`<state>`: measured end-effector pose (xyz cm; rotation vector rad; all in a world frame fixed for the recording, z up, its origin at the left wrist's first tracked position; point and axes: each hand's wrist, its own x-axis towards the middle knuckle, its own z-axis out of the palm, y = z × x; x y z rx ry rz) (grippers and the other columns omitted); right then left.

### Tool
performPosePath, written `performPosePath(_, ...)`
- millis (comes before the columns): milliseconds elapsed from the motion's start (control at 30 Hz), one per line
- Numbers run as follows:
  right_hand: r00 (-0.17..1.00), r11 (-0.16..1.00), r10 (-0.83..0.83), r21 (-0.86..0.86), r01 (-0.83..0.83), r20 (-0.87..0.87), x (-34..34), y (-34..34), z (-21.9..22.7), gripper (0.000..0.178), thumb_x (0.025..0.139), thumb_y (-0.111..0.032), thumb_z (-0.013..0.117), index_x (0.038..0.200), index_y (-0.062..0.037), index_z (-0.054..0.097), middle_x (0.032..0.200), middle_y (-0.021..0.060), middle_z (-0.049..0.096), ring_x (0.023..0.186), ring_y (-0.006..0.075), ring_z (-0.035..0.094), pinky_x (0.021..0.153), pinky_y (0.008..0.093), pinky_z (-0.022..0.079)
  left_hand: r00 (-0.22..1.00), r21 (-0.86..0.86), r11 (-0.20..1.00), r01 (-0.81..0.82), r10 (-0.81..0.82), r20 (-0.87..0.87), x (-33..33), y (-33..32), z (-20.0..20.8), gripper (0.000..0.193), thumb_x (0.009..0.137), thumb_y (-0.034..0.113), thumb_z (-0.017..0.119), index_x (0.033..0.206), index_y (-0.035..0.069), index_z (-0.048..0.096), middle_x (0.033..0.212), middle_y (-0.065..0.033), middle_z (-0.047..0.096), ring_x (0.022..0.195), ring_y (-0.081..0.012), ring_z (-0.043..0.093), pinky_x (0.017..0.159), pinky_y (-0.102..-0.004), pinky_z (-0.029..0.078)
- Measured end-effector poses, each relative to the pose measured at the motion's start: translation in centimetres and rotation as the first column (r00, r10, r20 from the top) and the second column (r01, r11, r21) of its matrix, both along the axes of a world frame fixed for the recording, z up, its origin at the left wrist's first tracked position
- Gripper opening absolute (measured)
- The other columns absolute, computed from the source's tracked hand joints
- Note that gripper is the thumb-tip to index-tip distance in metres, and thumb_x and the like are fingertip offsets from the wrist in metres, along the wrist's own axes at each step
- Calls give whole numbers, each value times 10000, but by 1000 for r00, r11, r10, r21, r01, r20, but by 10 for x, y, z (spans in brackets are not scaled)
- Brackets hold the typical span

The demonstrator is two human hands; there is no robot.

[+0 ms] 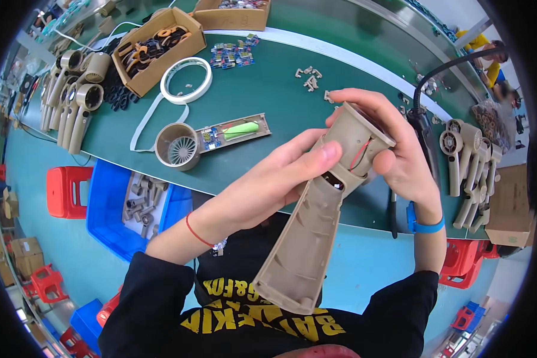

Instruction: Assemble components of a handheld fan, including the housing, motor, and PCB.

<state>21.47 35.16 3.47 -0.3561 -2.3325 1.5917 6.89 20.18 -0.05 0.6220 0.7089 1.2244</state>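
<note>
Head view: left grip [274,178] and right grip [407,170] both clasp a beige, smooth plastic fan casing [305,238] with tapering, hollow handle.

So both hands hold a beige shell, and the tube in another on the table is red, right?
Almost: the left hand and right hand hold a beige shell, but the head view shows a green tube, not red, in another shell on the table.

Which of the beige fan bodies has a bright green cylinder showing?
The fan body lying just below the white tape roll: its open handle holds the green cylinder. The held body and piled ones show none.
</note>
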Motion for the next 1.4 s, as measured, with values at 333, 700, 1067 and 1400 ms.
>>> performPosePath(333, 957, 943, -288, 168, 288, -25, 28, -2, 5, 862, 804, -728, 582, 1295, -22, 523, 1161, 69, 558, 1040, 143, 548, 911, 291, 439, 947, 105, 980, -167, 189, -258, 14, 2, -10, 601, 953, 466, 558, 1331, 11, 455, 1158, -91, 592, 1054, -133, 571, 900, -269, 456)
performPosePath(700, 960, 997, -62, 30, 73, -275, 33, 9, -10, 811, 663, -152, 887, 1351, -43, 470, 1306, 132, 553, 1206, 229, 546, 1000, 347, 436, 986, -187, 970, 157, -164, -23, 3, -4, 3, 458, 976, 387, 470, 1043, -39, 625, 737, -89, 593, 695, -178, 587, 666, -255, 455)
performPosePath(1067, 955, 981, -82, 147, 128, -284, 26, -3, -13, 754, 666, -139, 885, 1312, -34, 511, 1237, 102, 580, 1112, 193, 586, 928, 316, 474, 968, -115, 991, 69, -38, 249, 12, -13, -6, 267, 981, 239, 557, 1037, -13, 624, 763, -23, 576, 647, -130, 607, 573, -230, 456)
performPosePath(1400, 950, 942, -310, -145, 301, -42, 24, -30, 0, 503, 759, -105, 787, 1187, -19, 537, 1102, 62, 589, 1005, 122, 600, 904, 262, 484, 650, 320, 899, -298, 437, -622, 13, -22, 0, 147, 940, 81, 589, 941, -40, 673, 811, -57, 628, 698, -91, 600, 604, -215, 443)
